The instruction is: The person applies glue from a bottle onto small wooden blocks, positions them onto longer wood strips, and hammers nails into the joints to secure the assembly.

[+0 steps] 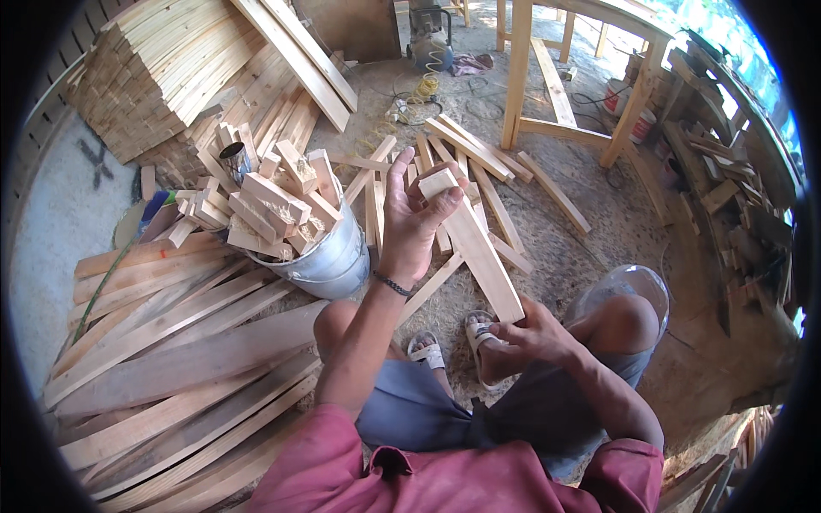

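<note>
Fingers (443, 203) of your left hand (412, 229) pinch the upper end of a pale wooden batten (481, 252), thumb across its front face and one finger pointing up free of it. Your right hand (549, 338) grips the batten's lower end, thumb and fingers closing around the corner. The batten slants between your two hands, out in front of your body and above the floor, its upper end leaning to your left.

Closest to you is your maroon shirt (479, 480), with grey-blue shorts (406, 402) over bent, parted knees. A dark bracelet (392, 284) circles your left wrist. Beside your right knee curves a transparent object (643, 285) whose kind is hard to tell. Your feet, in light strapped sandals (427, 349), rest on the dusty floor (599, 256).

To your left, long planks (184, 363) lie side by side in a broad pile. Just past them stands a grey-white bucket (335, 263), crammed with short wood offcuts (272, 203), some with rough, splintery ends.

Past your hands, loose slats (554, 192) lie scattered and crossing on the floor. Farther off at the upper left rises a thick stack of boards (171, 64). At the upper right stands a wooden table (517, 77), and a coiled yellow hose (428, 85) lies near the top centre.
</note>
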`<state>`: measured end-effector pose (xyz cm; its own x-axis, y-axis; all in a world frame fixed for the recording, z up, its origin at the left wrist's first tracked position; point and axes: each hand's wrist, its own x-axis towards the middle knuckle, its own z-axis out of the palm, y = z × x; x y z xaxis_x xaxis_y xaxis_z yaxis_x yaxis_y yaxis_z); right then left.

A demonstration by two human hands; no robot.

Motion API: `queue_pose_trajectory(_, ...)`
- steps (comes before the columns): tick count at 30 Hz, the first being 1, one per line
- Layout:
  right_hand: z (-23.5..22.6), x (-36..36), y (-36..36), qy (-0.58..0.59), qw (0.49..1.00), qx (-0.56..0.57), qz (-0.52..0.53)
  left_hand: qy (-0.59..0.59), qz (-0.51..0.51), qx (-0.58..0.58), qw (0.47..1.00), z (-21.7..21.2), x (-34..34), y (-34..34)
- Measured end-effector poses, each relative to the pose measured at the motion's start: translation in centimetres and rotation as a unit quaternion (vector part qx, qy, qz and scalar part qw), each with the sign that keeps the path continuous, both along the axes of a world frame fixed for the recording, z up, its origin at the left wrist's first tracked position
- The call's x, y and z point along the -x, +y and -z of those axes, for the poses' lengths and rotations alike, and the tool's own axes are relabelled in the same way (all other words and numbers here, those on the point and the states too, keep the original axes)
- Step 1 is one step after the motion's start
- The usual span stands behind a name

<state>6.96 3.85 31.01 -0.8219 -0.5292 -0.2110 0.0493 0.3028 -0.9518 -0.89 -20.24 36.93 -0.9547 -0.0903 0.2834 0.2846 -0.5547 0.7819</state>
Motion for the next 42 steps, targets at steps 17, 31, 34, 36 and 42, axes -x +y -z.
queue_pose_trajectory(17,-4.0,-0.4,2.2,-0.018,0.969,0.077,0.233,0.314,-0.144,0.587,0.732,6.7,3.0,2.7)
queue_pose_trajectory(31,-1.8,2.5,3.2,-0.101,0.955,0.175,0.216,0.195,0.188,0.442,0.855,11.7,-2.7,9.6)
queue_pose_trajectory(34,-2.7,2.4,3.6,-0.142,0.904,0.325,0.238,0.03,0.308,0.258,0.915,11.0,-2.4,10.7)
queue_pose_trajectory(36,-2.4,3.1,4.7,-0.054,0.897,0.362,0.248,-0.044,0.292,0.196,0.935,11.7,-2.3,10.5)
queue_pose_trajectory(42,-5.1,5.8,16.2,0.247,0.855,-0.145,0.433,-0.16,0.292,0.023,0.943,11.4,-0.3,7.4)
